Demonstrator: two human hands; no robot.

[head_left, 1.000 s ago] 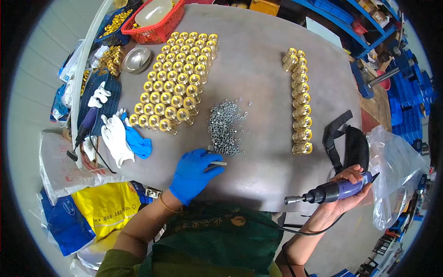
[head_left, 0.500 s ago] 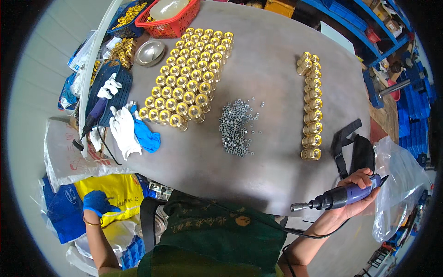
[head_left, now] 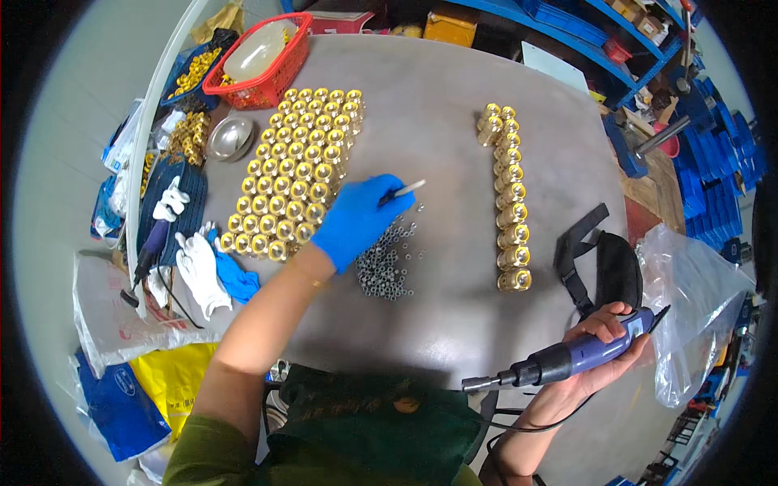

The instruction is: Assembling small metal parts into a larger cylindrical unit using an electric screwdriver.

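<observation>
My left hand (head_left: 356, 220), in a blue glove, is out over the table between the block of brass fittings and the nuts. Its fingers close on a thin tool (head_left: 409, 189) with a pale end and a darker part at the grip; its kind is unclear. Below the glove lies a loose pile of small silver nuts (head_left: 382, 274), partly covered by the hand. The brass fittings (head_left: 279, 185) stand upright in close rows. At the lower right, my bare right hand (head_left: 606, 324) grips a purple electric screwdriver (head_left: 579, 356), its socket end pointing left and its cord trailing down.
A column of similar brass fittings (head_left: 511, 214) stands right of the nuts. A black strap pouch (head_left: 617, 271) and clear plastic bag (head_left: 677, 267) lie at the right. White gloves (head_left: 203, 271), a metal bowl (head_left: 231, 138) and a red basket (head_left: 279, 81) are at the left.
My left hand has swung from beside the yellow bag at the lower left up over the table, beside the nuts. The right hand still holds the electric screwdriver; the whole view has shifted slightly.
</observation>
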